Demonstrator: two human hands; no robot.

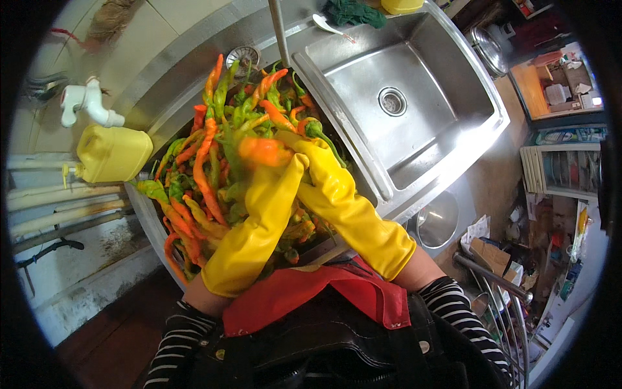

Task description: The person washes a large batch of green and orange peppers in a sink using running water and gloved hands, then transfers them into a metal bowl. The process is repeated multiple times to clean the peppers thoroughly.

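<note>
Yellow rubber gloves cover both of my hands, which meet over a heap of twisted orange and green chili peppers [206, 165] in the left sink basin. An orange pepper [266, 151], blurred by motion, is at the fingertips of my left hand [274, 182] and seems gripped there. Just to its right, my right hand [323, 163] bends inward, its fingers partly hidden behind that pepper. Whether the right fingers also hold something cannot be seen. Beside the right glove lies a pepper with a green stem end [313, 128].
The steel right basin [423, 160] has a drain [392, 101]. A faucet spout [279, 34] reaches over the divider. A white spoon [328, 25] and green cloth [354, 13] lie on the rear rim. At left are a yellow jug [116, 153] and white tap [87, 103]. A metal pot [437, 219] stands below right.
</note>
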